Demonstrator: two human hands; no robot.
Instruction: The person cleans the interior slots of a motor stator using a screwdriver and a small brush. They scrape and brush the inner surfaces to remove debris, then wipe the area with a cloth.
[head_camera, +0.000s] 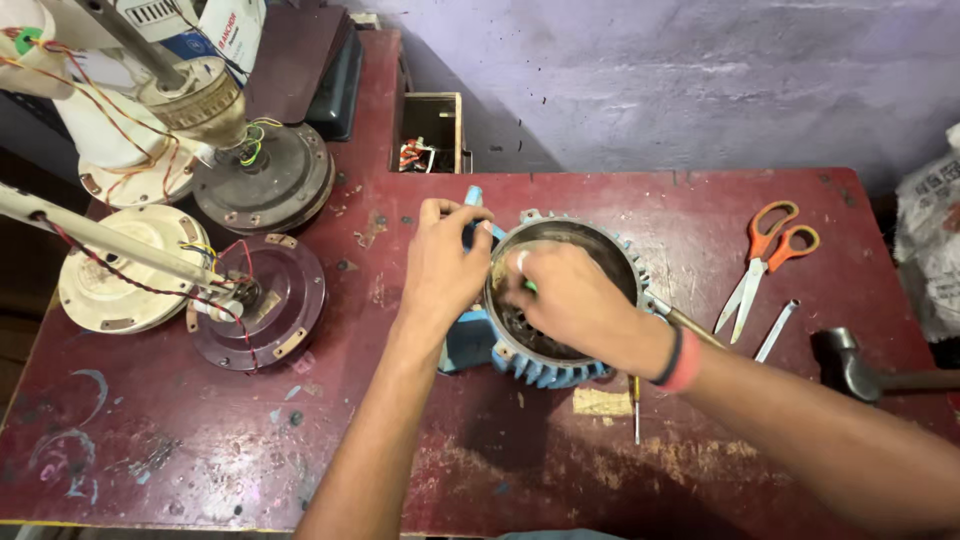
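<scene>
Two bare hands are working on a blue finned round metal motor housing (545, 368) sitting mid-way across the scratched dark red worktop (200, 440). Left hand (443, 268) is gripping the housing's left rim, fingers curled shut around the edge. Right hand (563, 293) is reaching down inside the housing's open bore, fingers pinched on something small and pale green, too small to tell what. Orange-handled scissors (765, 262) are lying to the right, well apart; a dark metal hammer head (848, 362) is lying near the right edge. Disassembled ceiling fan motors (262, 178) are sitting at the left.
</scene>
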